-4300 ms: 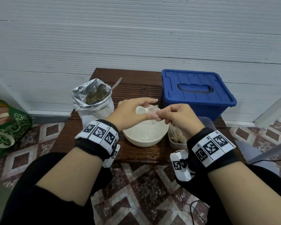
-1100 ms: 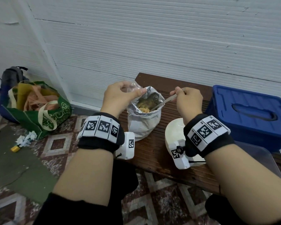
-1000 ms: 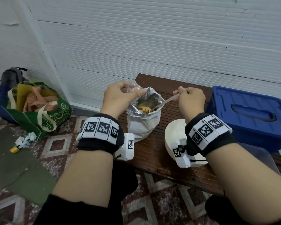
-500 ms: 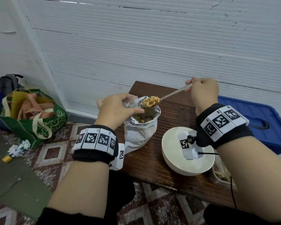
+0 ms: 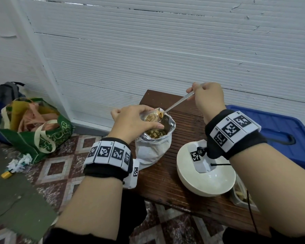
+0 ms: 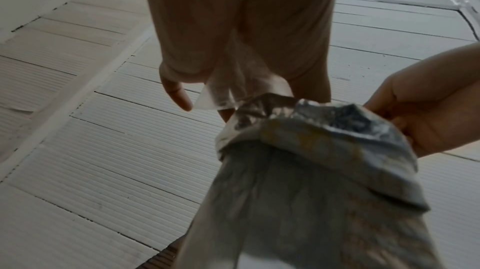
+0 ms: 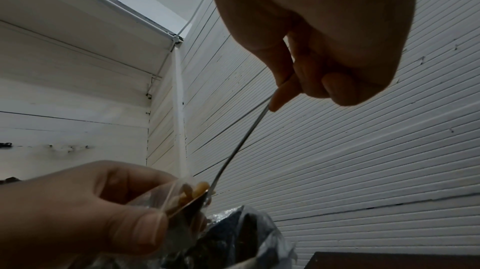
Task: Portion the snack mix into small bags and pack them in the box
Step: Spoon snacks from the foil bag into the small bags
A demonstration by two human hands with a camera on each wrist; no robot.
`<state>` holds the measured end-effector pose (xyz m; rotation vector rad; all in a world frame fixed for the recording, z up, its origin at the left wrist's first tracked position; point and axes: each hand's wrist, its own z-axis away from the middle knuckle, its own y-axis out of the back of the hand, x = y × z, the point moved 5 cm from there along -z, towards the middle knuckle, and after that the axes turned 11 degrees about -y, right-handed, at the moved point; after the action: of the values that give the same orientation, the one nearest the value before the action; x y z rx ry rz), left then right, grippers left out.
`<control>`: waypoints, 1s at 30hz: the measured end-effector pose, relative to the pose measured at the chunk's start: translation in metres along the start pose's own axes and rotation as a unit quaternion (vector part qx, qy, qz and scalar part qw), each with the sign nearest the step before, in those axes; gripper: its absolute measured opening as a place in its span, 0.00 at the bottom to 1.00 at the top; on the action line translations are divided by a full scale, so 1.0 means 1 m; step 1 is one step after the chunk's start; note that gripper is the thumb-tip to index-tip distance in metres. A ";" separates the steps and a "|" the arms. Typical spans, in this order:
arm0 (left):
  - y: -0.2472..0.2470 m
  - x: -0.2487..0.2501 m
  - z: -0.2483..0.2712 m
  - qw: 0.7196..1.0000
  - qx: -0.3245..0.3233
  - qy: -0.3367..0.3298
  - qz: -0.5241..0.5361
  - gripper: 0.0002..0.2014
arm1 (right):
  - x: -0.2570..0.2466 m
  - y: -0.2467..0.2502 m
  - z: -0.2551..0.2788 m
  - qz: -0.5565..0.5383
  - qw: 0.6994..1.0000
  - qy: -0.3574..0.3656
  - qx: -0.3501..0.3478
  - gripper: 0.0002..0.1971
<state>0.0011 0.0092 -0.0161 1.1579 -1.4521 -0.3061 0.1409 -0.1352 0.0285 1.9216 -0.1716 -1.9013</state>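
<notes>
Snack mix (image 5: pixel 152 117) is sliding from the metal spoon (image 5: pixel 173 106) we are pinching in our right hand (image 5: pixel 208 99) into the small clear bag (image 6: pixel 235 86). Our left hand (image 5: pixel 134 120) is pinching that bag open above the foil pouch (image 5: pixel 154 148), which is standing on the wooden table (image 5: pixel 165 182) beside the white bowl (image 5: pixel 209 182).

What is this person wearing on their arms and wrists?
Both forearms are bare. Each wrist has a black band ringed with white tiles printed with black square codes. A small white camera box hangs under each wrist, and a thin black cable leaves the right one.
</notes>
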 end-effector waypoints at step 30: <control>0.013 -0.014 0.001 0.971 0.148 0.029 0.186 0.19 | -0.001 0.016 0.012 -0.071 0.984 0.159 0.034 0.14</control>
<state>-0.0085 0.0259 -0.0146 1.0866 -1.6642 0.2110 0.1328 -0.1516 0.0353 2.3069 -0.0022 -1.6606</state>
